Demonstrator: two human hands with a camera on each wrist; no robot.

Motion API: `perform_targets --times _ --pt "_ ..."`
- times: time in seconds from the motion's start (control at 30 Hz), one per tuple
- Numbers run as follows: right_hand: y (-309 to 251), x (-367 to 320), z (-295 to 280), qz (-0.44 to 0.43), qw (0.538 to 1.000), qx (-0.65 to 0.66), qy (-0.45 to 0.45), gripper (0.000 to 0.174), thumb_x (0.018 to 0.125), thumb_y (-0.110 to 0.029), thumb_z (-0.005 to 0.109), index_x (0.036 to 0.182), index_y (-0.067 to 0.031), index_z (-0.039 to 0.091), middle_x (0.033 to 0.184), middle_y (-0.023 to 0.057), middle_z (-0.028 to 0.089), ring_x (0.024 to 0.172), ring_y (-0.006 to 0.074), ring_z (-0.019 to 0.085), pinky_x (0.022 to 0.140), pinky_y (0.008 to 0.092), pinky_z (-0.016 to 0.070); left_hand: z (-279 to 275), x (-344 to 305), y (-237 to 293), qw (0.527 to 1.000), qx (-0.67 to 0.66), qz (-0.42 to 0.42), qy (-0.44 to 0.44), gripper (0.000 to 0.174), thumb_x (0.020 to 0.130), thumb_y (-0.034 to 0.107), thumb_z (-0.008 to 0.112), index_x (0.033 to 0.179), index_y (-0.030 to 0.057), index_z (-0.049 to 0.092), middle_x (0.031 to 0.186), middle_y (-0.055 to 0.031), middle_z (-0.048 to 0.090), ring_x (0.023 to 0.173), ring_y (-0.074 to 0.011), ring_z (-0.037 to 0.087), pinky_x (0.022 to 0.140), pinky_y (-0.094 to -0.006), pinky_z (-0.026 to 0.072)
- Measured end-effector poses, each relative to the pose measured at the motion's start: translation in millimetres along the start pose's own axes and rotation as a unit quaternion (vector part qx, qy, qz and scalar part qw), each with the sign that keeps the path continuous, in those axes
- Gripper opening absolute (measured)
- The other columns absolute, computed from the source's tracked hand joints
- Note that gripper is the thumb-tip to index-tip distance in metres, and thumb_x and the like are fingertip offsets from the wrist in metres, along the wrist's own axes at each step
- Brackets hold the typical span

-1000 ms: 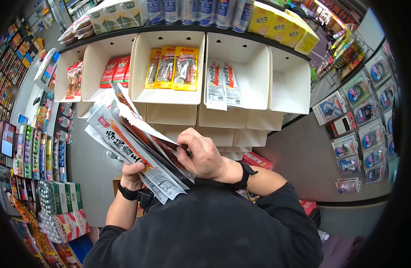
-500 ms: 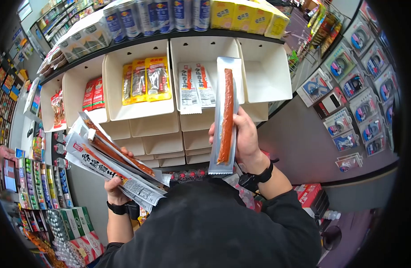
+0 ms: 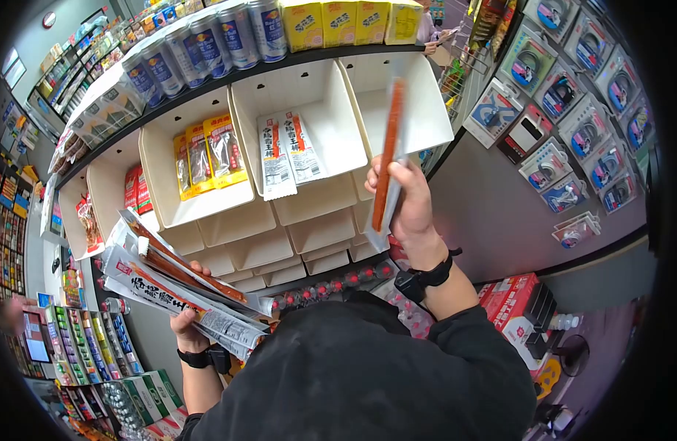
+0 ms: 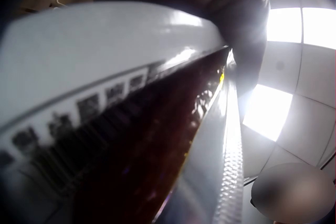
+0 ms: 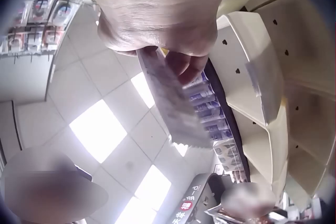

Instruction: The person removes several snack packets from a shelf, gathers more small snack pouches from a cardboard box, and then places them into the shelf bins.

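Gripping one sausage pack (image 3: 388, 158) in my right hand (image 3: 412, 206), thumb and fingers closed round its lower half. Clock is centred on the head view: pack's at 1 o'clock, near upright, clear film toward the head camera, red-brown stick visible through it. Upper end is motion-blurred and overlaps the rightmost bin (image 3: 408, 128) at 1 o'clock; can't tell from that view whether it touches. In the right wrist view the hand covers one end and the printed side is too smeared to read.

Left hand (image 3: 190, 327) at 8 o'clock clamps a fanned bundle (image 3: 162, 294) of similar packs, thumb on the near side, fingertips showing past the far edge. Packs overlap, so no count. Palm is hidden. Left wrist view is mostly a close-up of packaging, print and barcode soft, hand dark at 12 o'clock.

Two white packs (image 3: 288, 151) lie side by side in the bin at 11 o'clock. Yellow packs (image 3: 210, 154) sit one bin over, 10 o'clock. Red packs (image 3: 138, 191) beyond those, partly hidden by the bin wall. Cans (image 3: 199, 48) on the shelf above, 11 o'clock; yellow boxes (image 3: 338, 23) at 12. Red-capped bottles (image 3: 331, 285) at 6 o'clock, partly cut off by my dark top (image 3: 382, 367).
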State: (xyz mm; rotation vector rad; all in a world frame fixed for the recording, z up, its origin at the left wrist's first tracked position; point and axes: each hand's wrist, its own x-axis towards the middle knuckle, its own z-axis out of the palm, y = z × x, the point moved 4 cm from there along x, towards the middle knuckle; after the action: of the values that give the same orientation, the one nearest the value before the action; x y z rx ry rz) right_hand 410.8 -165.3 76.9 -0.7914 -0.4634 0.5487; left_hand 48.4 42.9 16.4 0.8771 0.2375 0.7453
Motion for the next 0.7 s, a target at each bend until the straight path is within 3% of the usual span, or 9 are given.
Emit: perform_targets --times 0.03,0.13,0.23,0.3,0.37,0.43,0.47,0.6,0.7 --pt "5.5 3.1 -12.6 -0.010 0.997 -0.071 -0.020 0.013 0.101 -0.015 0.067 0.095 -0.0053 0.062 0.083 0.0012 0.060 0.074 0.0080 0.053 0.072 0.0233 0.0458 -1.7 -0.5 0.2 1.000 0.002 0.000 -0.002 0.092 0.070 0.017 0.084 0.150 0.0027 0.042 0.134 -0.0159 0.051 0.131 -0.0318 0.055 0.103 -0.0535 0.0603" --pt "4.5 3.1 -11.8 -0.030 0.984 -0.176 -0.024 0.016 0.102 -0.014 0.071 0.092 -0.0073 0.061 0.075 -0.0026 0.057 0.071 0.0045 0.050 0.069 0.0209 0.0431 -2.4 -0.9 0.6 1.000 0.016 -0.004 -0.005 0.092 0.069 0.018 0.084 0.150 0.0033 0.043 0.135 -0.0160 0.051 0.132 -0.0318 0.054 0.103 -0.0521 0.0599" --pt "5.2 6.1 -3.4 -0.050 0.969 -0.234 -0.055 0.015 0.101 -0.014 0.074 0.095 -0.0030 0.066 0.082 -0.0004 0.059 0.075 0.0062 0.052 0.071 0.0232 0.0444 -0.2 -2.1 1.0 1.000 0.022 0.004 -0.002 0.094 0.068 0.019 0.084 0.151 0.0039 0.043 0.134 -0.0159 0.051 0.132 -0.0318 0.053 0.105 -0.0518 0.0590" --pt "5.0 12.7 -0.4 -0.138 0.921 -0.359 -0.060 0.015 0.102 -0.014 0.072 0.099 0.0011 0.071 0.093 0.0020 0.061 0.079 0.0086 0.054 0.072 0.0261 0.0472 -1.7 -4.2 1.0 1.000 0.020 0.003 0.003 0.094 0.067 0.019 0.084 0.151 0.0042 0.043 0.134 -0.0158 0.051 0.131 -0.0317 0.054 0.105 -0.0517 0.0586" --pt "9.2 21.9 -0.7 -0.123 0.935 -0.326 -0.067 0.016 0.101 -0.011 0.070 0.107 0.0028 0.075 0.102 0.0051 0.062 0.082 0.0125 0.057 0.074 0.0279 0.0490 -4.5 -6.3 2.1 1.000 0.018 0.009 0.004 0.093 0.068 0.019 0.084 0.150 0.0037 0.043 0.134 -0.0158 0.051 0.130 -0.0316 0.054 0.105 -0.0515 0.0589" --pt "9.3 36.5 0.5 -0.076 0.878 -0.462 -0.095 0.019 0.103 -0.003 0.063 0.117 0.0060 0.073 0.105 0.0035 0.058 0.092 0.0090 0.057 0.084 0.0229 0.0472 -2.9 -10.4 3.3 1.000 0.014 0.015 0.008 0.092 0.068 0.019 0.084 0.149 0.0031 0.043 0.134 -0.0157 0.051 0.130 -0.0315 0.054 0.104 -0.0512 0.0591" --pt "9.5 47.3 0.0 -0.092 0.864 -0.485 -0.102 0.021 0.099 -0.005 0.065 0.116 0.0013 0.077 0.106 0.0120 0.068 0.092 0.0187 0.068 0.083 0.0300 0.0541 1.5 -12.3 5.0 1.000 0.010 0.008 0.012 0.092 0.067 0.018 0.083 0.148 0.0020 0.044 0.133 -0.0156 0.051 0.130 -0.0315 0.054 0.104 -0.0511 0.0593" --pt "22.5 90.2 1.7 -0.015 0.889 -0.446 -0.107 0.023 0.100 -0.004 0.062 0.115 0.0055 0.076 0.107 0.0190 0.078 0.095 0.0214 0.075 0.086 0.0326 0.0573 4.4 -17.9 7.7 1.000 -0.010 0.009 0.027 0.088 0.067 0.017 0.083 0.144 -0.0017 0.045 0.129 -0.0153 0.053 0.124 -0.0322 0.059 0.100 -0.0518 0.0617" --pt "34.0 119.9 12.0 0.015 0.861 -0.492 -0.128 0.024 0.099 -0.003 0.060 0.114 0.0074 0.075 0.105 0.0185 0.079 0.094 0.0201 0.075 0.086 0.0328 0.0575 5.2 -22.6 11.3 0.998 -0.023 0.033 0.047 0.087 0.068 0.017 0.084 0.143 -0.0018 0.046 0.128 -0.0158 0.054 0.119 -0.0332 0.064 0.097 -0.0522 0.0631"
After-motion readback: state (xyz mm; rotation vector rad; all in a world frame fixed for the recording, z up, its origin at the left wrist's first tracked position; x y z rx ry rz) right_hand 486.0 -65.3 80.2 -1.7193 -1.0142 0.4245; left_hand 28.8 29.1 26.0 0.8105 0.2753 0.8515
